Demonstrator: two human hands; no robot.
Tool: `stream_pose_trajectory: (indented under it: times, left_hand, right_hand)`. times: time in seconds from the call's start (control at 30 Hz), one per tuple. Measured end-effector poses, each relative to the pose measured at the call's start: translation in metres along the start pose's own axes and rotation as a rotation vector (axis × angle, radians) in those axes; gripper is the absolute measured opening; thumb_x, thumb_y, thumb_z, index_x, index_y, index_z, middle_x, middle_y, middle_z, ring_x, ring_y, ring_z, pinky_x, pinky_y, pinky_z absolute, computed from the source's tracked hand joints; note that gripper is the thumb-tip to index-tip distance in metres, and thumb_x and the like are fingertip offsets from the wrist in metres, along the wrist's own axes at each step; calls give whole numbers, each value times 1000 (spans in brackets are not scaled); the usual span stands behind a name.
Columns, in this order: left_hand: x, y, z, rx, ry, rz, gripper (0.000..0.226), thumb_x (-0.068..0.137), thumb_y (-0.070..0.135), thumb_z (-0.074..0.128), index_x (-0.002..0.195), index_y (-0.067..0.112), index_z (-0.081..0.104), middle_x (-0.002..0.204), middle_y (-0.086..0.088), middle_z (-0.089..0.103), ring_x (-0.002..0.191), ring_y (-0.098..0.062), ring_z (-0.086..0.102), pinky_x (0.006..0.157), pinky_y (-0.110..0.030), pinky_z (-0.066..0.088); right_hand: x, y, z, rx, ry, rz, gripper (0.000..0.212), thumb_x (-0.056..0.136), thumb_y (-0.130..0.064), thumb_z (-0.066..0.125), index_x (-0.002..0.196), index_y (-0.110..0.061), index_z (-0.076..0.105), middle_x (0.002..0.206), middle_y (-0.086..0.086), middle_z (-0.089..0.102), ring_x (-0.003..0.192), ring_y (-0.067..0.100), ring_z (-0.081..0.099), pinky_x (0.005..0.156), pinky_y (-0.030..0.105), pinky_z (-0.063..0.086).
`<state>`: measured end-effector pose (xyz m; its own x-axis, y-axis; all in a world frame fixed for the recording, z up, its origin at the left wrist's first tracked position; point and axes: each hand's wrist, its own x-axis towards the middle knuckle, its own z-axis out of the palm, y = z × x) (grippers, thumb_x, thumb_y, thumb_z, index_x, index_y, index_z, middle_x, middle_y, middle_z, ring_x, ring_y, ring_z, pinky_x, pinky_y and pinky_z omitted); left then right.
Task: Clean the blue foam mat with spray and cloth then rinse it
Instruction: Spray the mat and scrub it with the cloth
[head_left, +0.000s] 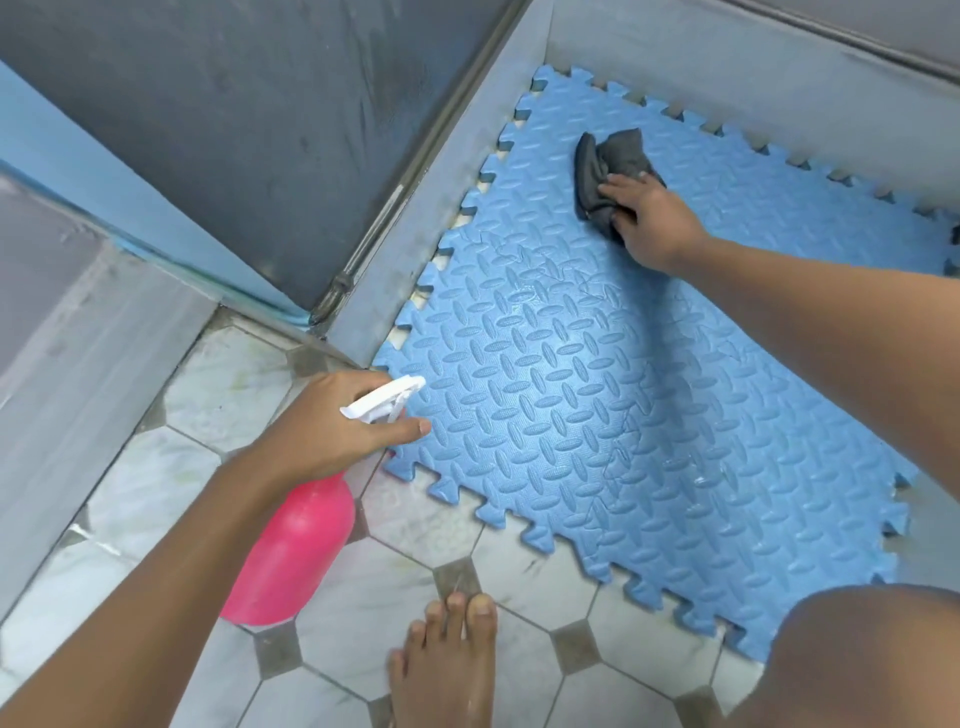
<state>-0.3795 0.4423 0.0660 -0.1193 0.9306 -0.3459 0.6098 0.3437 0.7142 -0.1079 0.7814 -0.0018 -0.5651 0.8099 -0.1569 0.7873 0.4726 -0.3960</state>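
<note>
The blue foam mat, with a raised oval pattern and jigsaw edges, lies on the floor against a grey wall. Wet patches shine on its middle. A crumpled dark grey cloth rests on the mat's far part, and my right hand presses down on it, fingers gripping its near side. My left hand holds a pink spray bottle by its white trigger head, the nozzle pointing over the mat's near left corner.
The floor is pale octagonal tile with small dark squares. A grey wall ledge borders the mat on the left and far side. My bare foot and a knee sit at the near edge.
</note>
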Motion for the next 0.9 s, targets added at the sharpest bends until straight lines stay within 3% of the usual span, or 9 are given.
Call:
stream_pose_trajectory:
  times: [0.07,0.17,0.23,0.37,0.43,0.53,0.67,0.83,0.9]
  left_hand:
    - [-3,-9,-3,-19,-66,-10,45,74,52,86,62,20,57,57,0,46,55,-9,40,57,-33,31]
    - [-11,-15,-5,-87,-53,-73,55,68,63,81,61,11,65,57,-9,60,53,-12,50,55,-31,37]
    - [-16,-16,-7,-124,-22,-107,54,71,57,85,60,8,65,56,-12,65,50,-13,53,54,-27,38]
    - [-19,-21,-15,-193,-89,-84,65,68,63,86,68,3,61,62,-16,56,58,-20,50,63,-33,37]
    - [-19,-19,-15,-231,-132,-86,54,68,62,85,66,11,68,63,-17,64,57,-27,58,61,-37,44]
    - [-21,-7,-16,-241,-78,-85,57,62,70,83,64,14,69,55,-7,65,48,-20,55,53,-27,41]
    - [-18,5,-27,-274,18,-86,44,74,49,83,78,7,72,66,-14,69,55,-17,59,52,-31,54]
    - [-14,19,-31,-196,59,-71,32,91,29,76,70,5,72,67,-12,73,55,-29,66,66,-34,48]
    - [-8,23,-28,-168,61,-102,36,93,32,75,66,8,72,69,-14,74,58,-36,68,66,-41,52]
  right_hand:
    - [1,0,-2,4,-1,10,46,101,-17,47,146,-17,49,157,0,40,149,33,25,124,42,17]
    - [-4,-9,6,46,49,69,47,100,-16,47,147,-21,47,159,-3,37,151,32,19,122,44,19]
    - [-10,-22,15,51,70,68,49,100,-16,47,149,-22,46,160,-4,35,152,32,17,122,45,19]
    - [-34,-54,40,51,40,-156,47,98,-13,52,144,-19,52,154,-2,44,150,33,23,124,39,17]
    - [-45,-69,52,79,29,-201,47,97,-14,54,143,-20,54,153,-4,46,150,32,22,122,38,20]
    - [-56,-91,62,90,7,-243,46,97,-15,55,143,-21,54,153,-6,46,151,30,21,122,42,23]
    - [-92,-130,86,84,-109,-528,46,94,-15,60,140,-21,57,151,-4,49,150,32,23,121,45,27]
    - [-162,-174,122,44,-329,-1055,37,96,-13,60,132,-15,64,144,0,56,147,30,32,124,37,18]
    - [-169,-152,117,58,-337,-1085,35,100,-15,56,134,-15,62,145,-3,55,148,28,31,121,36,26]
